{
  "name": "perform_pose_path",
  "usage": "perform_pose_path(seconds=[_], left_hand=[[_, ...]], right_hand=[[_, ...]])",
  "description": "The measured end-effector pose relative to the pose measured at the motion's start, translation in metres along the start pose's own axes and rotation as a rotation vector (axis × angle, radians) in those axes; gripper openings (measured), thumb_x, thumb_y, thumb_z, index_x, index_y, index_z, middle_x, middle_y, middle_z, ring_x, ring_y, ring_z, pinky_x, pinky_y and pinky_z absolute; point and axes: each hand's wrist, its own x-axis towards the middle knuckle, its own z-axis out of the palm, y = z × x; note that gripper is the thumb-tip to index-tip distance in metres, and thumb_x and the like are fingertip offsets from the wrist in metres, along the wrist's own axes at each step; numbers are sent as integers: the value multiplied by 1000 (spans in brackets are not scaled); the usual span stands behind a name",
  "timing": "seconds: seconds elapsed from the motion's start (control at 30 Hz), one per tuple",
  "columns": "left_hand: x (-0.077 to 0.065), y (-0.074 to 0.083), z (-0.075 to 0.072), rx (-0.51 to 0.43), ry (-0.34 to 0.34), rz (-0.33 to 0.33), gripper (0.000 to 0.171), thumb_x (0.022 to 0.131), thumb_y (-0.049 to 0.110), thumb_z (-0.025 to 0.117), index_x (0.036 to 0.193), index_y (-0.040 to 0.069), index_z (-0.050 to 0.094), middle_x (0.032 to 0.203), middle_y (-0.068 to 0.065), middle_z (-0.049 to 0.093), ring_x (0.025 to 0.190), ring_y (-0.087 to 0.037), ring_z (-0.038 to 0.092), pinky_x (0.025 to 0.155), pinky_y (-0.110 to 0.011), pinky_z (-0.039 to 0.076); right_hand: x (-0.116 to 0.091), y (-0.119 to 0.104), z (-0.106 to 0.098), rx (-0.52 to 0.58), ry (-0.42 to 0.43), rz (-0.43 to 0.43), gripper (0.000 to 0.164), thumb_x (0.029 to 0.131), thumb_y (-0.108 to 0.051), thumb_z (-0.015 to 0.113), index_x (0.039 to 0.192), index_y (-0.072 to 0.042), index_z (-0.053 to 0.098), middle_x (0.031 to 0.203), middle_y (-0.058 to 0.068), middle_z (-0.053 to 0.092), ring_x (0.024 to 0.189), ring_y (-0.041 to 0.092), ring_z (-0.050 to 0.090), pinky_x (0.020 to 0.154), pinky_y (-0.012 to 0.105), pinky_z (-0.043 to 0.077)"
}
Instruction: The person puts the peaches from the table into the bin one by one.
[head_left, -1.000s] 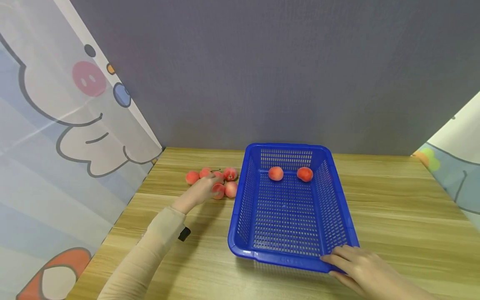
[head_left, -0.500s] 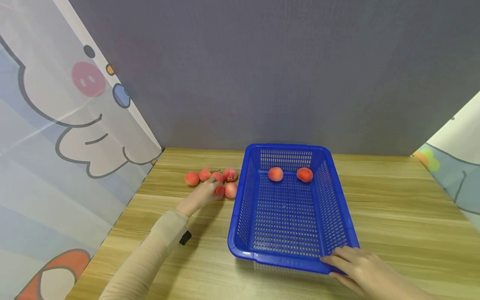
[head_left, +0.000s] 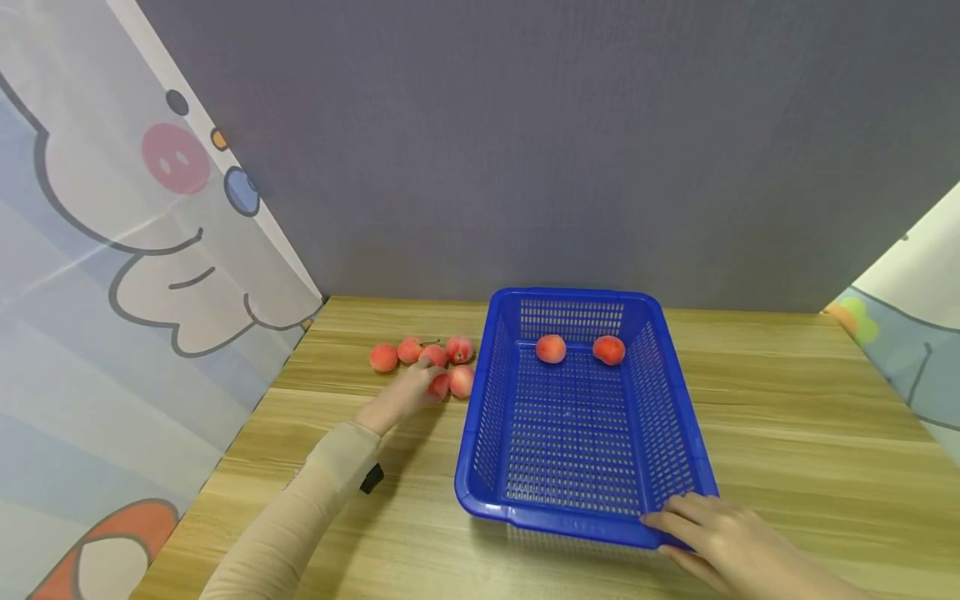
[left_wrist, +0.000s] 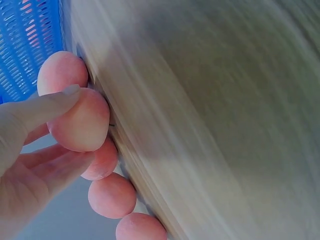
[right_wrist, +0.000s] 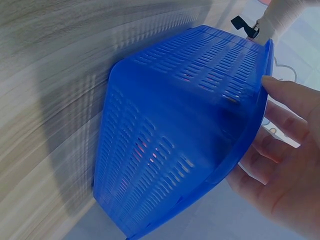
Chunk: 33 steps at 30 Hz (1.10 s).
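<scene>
The left hand [head_left: 405,393] has come down and now pinches a peach [left_wrist: 82,125], so that one is caught; the right hand [head_left: 723,537] still grips the basket [head_left: 577,522].

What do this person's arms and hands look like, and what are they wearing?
The left sleeve is long and cream-coloured, with a small black attachment jutting out near the wrist. The left hand and right hand wear no gloves. No right sleeve shows.
</scene>
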Motion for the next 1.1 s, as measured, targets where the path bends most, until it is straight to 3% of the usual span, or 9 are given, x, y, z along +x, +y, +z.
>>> perform_pose_path(seconds=[0.07,0.37,0.43,0.57,0.63,0.73,0.9,1.03,1.1], left_hand=[[0,2,1,-65,-13,-7,23,96,8,29,116,3,40,126,-33,25,100,-41,34,93,-52,27],[5,-10,-3,81,35,17,32,96,7,28,125,-6,33,119,-25,37,94,-30,40,84,-40,38],[7,-15,-6,285,50,82,30,93,3,33,122,-7,37,110,-23,43,86,-26,43,77,-32,41],[7,-21,-10,967,129,349,24,78,-3,56,102,-8,53,93,-18,52,71,-19,48,61,-25,43],[8,-23,-12,1207,183,486,25,70,-3,65,93,-7,57,89,-17,54,67,-19,48,56,-25,43],[9,-25,-14,1249,184,564,27,67,-3,67,92,-8,56,89,-19,55,68,-20,50,56,-27,45],[10,-25,-15,1250,158,586,37,68,-4,64,103,-11,52,93,-20,55,81,-25,51,67,-31,45],[9,-19,-17,1258,145,532,38,67,-3,64,103,-7,53,86,-15,55,77,-22,51,66,-31,44],[8,-14,-17,1195,121,462,35,70,-2,63,104,-3,52,87,-13,55,76,-20,50,66,-29,43]], right_hand=[[0,0,0,-5,-1,1,25,88,-35,50,93,-15,64,79,-11,55,65,1,51,55,11,40],[-1,0,0,-18,-5,9,24,88,-35,51,93,-16,64,79,-11,56,66,2,52,55,12,41],[-1,-1,0,-22,-3,9,24,88,-35,51,93,-16,64,80,-11,56,66,2,52,55,13,41],[-1,0,0,-26,5,6,24,87,-35,52,93,-16,65,80,-10,56,66,3,53,55,13,41],[-2,0,0,-29,14,0,24,87,-35,51,93,-16,65,80,-10,56,66,3,53,55,13,42],[-2,0,0,-30,26,-9,25,88,-35,50,93,-16,65,80,-11,56,66,3,52,55,13,41],[-1,0,0,-20,18,-10,24,88,-35,50,93,-15,64,80,-10,56,66,2,52,55,12,41],[-1,0,0,-26,16,-3,25,89,-35,49,93,-16,64,81,-10,56,67,3,53,56,13,41],[-2,0,0,-23,6,6,25,88,-35,49,94,-16,64,81,-10,56,68,3,53,56,13,41]])
